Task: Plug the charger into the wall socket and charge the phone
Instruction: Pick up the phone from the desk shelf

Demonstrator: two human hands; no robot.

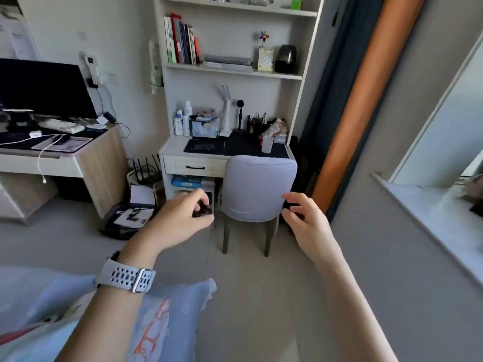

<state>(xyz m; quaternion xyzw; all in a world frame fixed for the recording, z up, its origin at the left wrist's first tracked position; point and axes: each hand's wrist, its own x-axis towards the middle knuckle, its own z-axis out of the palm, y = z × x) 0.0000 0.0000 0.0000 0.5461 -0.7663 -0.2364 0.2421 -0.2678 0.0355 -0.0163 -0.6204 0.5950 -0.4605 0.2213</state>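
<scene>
while both our hands hang empty in the air, the step in hand looks like finding the charger and the phone, so we should scan before we reach. starting at the left, a thin white cable (41,155) trails off the wood-grain desk (104,163), its small plug end dangling over the edge; it looks soft and limp, and we'd do well to take it by the connector, not the cord. a small white block (35,134) on that desk may be the charger, though we cannot be sure. on the pale wall above, a white socket plate (111,75) sits flat and smooth. our left hand (180,218), with a perforated rubbery watch strap (128,278) at the wrist, has fingers loosely curled around nothing. farther right, a dark glossy slab, likely the phone (202,146), lies flat on the black mat of the white shelf desk (172,146), behind the cloth-covered chair (258,186). our right hand (304,218) is relaxed, fingers slightly bent, holding nothing.
</scene>
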